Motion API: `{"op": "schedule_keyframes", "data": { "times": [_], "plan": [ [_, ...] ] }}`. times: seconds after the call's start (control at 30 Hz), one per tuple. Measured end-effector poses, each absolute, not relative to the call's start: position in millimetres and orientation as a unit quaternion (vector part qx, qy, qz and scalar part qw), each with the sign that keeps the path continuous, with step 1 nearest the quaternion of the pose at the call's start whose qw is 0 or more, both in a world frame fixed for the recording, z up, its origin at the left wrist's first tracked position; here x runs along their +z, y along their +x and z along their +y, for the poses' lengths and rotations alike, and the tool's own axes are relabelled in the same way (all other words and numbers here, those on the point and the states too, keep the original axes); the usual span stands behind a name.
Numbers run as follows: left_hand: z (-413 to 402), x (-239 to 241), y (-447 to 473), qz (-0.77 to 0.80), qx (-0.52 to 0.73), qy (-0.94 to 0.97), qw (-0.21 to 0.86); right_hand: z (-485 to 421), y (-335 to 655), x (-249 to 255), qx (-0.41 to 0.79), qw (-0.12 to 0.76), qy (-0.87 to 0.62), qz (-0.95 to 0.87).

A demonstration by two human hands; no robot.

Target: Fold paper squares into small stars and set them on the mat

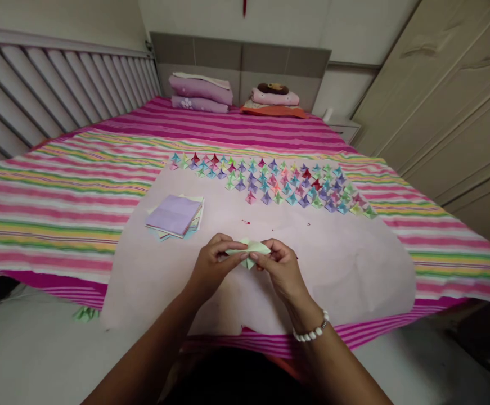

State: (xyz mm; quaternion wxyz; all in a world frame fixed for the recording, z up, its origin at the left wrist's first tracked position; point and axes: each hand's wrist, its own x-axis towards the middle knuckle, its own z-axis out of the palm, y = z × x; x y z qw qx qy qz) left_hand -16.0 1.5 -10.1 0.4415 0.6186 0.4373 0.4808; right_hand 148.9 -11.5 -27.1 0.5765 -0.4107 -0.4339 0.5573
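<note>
A small pale green folded paper piece [251,250] is pinched between both my hands just above a large pale pink sheet [346,270] spread on the bed. My left hand [213,264] grips its left side with thumb and fingers closed. My right hand [281,267], with a white bead bracelet on the wrist, grips its right side. A stack of square coloured papers [175,215], lilac on top, lies to the left of my hands. Several small folded paper shapes [274,183] in many colours are laid in rows beyond my hands.
The bed has a pink, green and yellow striped cover [59,191]. Folded pillows [200,93] and a soft toy [273,90] sit at the headboard. A slatted rail [50,84] runs on the left, wardrobe doors [451,101] on the right. A green paper scrap [85,313] lies on the floor.
</note>
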Motion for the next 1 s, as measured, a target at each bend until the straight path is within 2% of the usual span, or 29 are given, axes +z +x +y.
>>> {"op": "schedule_keyframes", "data": {
  "times": [0.27,0.4,0.5,0.83,1.0],
  "plan": [
    [2.6,-8.5,-17.4,0.448,0.467,0.651,0.395,-11.7,146.9,-24.5,0.543,0.582,-0.41,-0.446],
    [1.7,-5.3,-18.0,0.444,0.447,0.679,0.376,-10.4,148.8,-22.3,0.459,0.604,-0.433,-0.487],
    [0.3,-1.8,-17.2,0.433,0.427,0.705,0.363,-10.4,150.8,-19.8,0.416,0.583,-0.418,-0.559],
    [-0.5,5.5,-19.0,0.417,0.427,0.71,0.375,-12.3,152.1,-18.9,0.453,0.572,-0.413,-0.546],
    [2.3,6.3,-22.9,0.453,0.436,0.633,0.452,-11.2,156.5,-22.0,0.489,0.585,-0.403,-0.506]
  ]
}}
